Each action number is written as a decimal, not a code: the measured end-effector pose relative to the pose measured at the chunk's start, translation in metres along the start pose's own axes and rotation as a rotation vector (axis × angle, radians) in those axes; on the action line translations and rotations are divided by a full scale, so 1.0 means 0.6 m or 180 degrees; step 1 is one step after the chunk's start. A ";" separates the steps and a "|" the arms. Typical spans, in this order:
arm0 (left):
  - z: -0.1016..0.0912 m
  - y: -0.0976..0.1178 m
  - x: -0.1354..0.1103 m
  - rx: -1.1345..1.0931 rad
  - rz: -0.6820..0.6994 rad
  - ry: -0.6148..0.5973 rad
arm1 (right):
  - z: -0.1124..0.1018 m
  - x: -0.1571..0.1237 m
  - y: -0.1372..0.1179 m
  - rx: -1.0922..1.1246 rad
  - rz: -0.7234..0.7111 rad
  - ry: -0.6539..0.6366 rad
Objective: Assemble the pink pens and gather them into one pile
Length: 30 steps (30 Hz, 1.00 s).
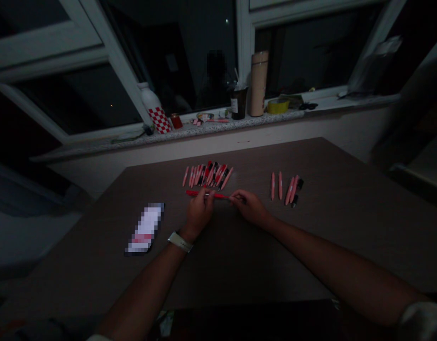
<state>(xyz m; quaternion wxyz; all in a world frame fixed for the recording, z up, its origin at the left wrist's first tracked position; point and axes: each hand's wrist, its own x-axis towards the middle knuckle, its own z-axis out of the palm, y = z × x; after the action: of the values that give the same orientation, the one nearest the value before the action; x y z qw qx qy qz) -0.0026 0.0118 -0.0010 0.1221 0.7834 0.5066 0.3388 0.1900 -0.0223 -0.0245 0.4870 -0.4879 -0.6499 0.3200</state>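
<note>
A red pen lies level above the table, pointing left to right. My left hand is closed around its middle, with a watch on the wrist. At the pen's thin right end, the fingers of my right hand are pinched together; the detail of the tip there is too dark to make out. Just beyond my left hand is a row of pink, red and black pens, lying close together. A smaller group of pink pens, with black pieces beside them, rests to the right.
On the brown table a phone with a lit screen lies left of my hands. The windowsill behind carries a checkered bottle, a small red jar, a dark cup, a tall tumbler and yellow tape.
</note>
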 end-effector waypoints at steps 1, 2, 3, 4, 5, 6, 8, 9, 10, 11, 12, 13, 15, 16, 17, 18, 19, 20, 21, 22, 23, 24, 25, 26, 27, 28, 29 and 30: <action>0.001 -0.001 0.001 -0.0019 -0.0015 0.0031 | 0.000 0.000 0.001 -0.0033 0.0003 0.0021; 0.001 -0.002 0.001 -0.0041 -0.0027 0.0066 | -0.001 0.000 0.002 -0.0076 0.0002 0.0041; 0.002 -0.004 0.002 -0.0065 -0.0037 0.0099 | -0.001 0.000 0.003 -0.0123 -0.0003 0.0065; 0.003 -0.005 0.003 -0.0096 -0.0049 0.0131 | -0.001 0.000 0.004 -0.0166 -0.0012 0.0083; 0.003 -0.005 0.003 -0.0141 -0.0063 0.0154 | -0.002 0.000 0.005 -0.0198 -0.0022 0.0096; 0.004 -0.006 0.004 -0.0209 -0.0077 0.0169 | -0.002 0.000 0.006 -0.0218 -0.0027 0.0107; 0.004 -0.008 0.006 -0.0383 -0.0105 0.0182 | -0.002 0.000 0.006 -0.0255 -0.0030 0.0109; 0.004 -0.010 0.008 -0.0470 -0.0128 0.0201 | -0.002 -0.001 0.006 -0.0289 -0.0033 0.0121; 0.005 -0.011 0.009 -0.0550 -0.0162 0.0237 | -0.002 -0.001 0.006 -0.0335 -0.0035 0.0146; 0.005 -0.013 0.011 -0.0619 -0.0199 0.0283 | -0.003 -0.001 0.006 -0.0382 -0.0032 0.0183; 0.005 -0.016 0.013 -0.0674 -0.0249 0.0351 | -0.005 -0.001 0.007 -0.0425 -0.0025 0.0216; 0.006 -0.019 0.014 -0.0743 -0.0292 0.0411 | -0.007 -0.002 0.007 -0.0469 -0.0013 0.0247; 0.006 -0.026 0.018 -0.0864 -0.0323 0.0529 | -0.015 -0.003 0.010 -0.0553 0.0032 0.0317; 0.007 -0.029 0.019 -0.0891 -0.0350 0.0603 | -0.020 -0.003 0.013 -0.0583 0.0055 0.0339; 0.007 -0.032 0.020 -0.0901 -0.0384 0.0637 | -0.025 -0.003 0.016 -0.0599 0.0079 0.0364; 0.007 -0.036 0.021 -0.0927 -0.0441 0.0698 | -0.032 -0.002 0.020 -0.0596 0.0099 0.0385; 0.007 -0.038 0.023 -0.0984 -0.0486 0.0726 | -0.038 -0.001 0.025 -0.0564 0.0122 0.0399; 0.007 -0.041 0.024 -0.1045 -0.0518 0.0744 | -0.044 0.000 0.031 -0.0506 0.0154 0.0398; 0.006 -0.043 0.025 -0.1082 -0.0545 0.0768 | -0.049 0.002 0.037 -0.0440 0.0192 0.0372; 0.006 -0.046 0.026 -0.1111 -0.0581 0.0797 | -0.053 0.004 0.043 -0.0371 0.0256 0.0344; 0.006 -0.047 0.028 -0.1136 -0.0612 0.0810 | -0.056 0.006 0.049 -0.0332 0.0317 0.0287; 0.006 -0.049 0.029 -0.1160 -0.0630 0.0819 | -0.058 0.007 0.053 -0.0342 0.0356 0.0227; 0.006 -0.050 0.030 -0.1188 -0.0636 0.0825 | -0.059 0.008 0.057 -0.0395 0.0379 0.0161; 0.006 -0.049 0.030 -0.1221 -0.0611 0.0808 | -0.059 0.009 0.059 -0.0492 0.0384 0.0099; 0.007 -0.049 0.030 -0.1253 -0.0574 0.0778 | -0.059 0.008 0.060 -0.0618 0.0371 0.0048; 0.007 -0.047 0.030 -0.1291 -0.0530 0.0733 | -0.058 0.007 0.059 -0.0755 0.0344 0.0000; 0.007 -0.045 0.030 -0.1332 -0.0479 0.0663 | -0.057 0.005 0.056 -0.0889 0.0308 -0.0038; 0.007 -0.042 0.029 -0.1360 -0.0435 0.0594 | -0.057 0.003 0.053 -0.1007 0.0269 -0.0076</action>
<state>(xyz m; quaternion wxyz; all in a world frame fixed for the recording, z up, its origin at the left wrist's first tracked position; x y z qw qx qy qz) -0.0132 0.0391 -0.0107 0.2603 0.6690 0.4843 0.5001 0.2324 -0.0124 -0.0413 0.3824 -0.5816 -0.6769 0.2397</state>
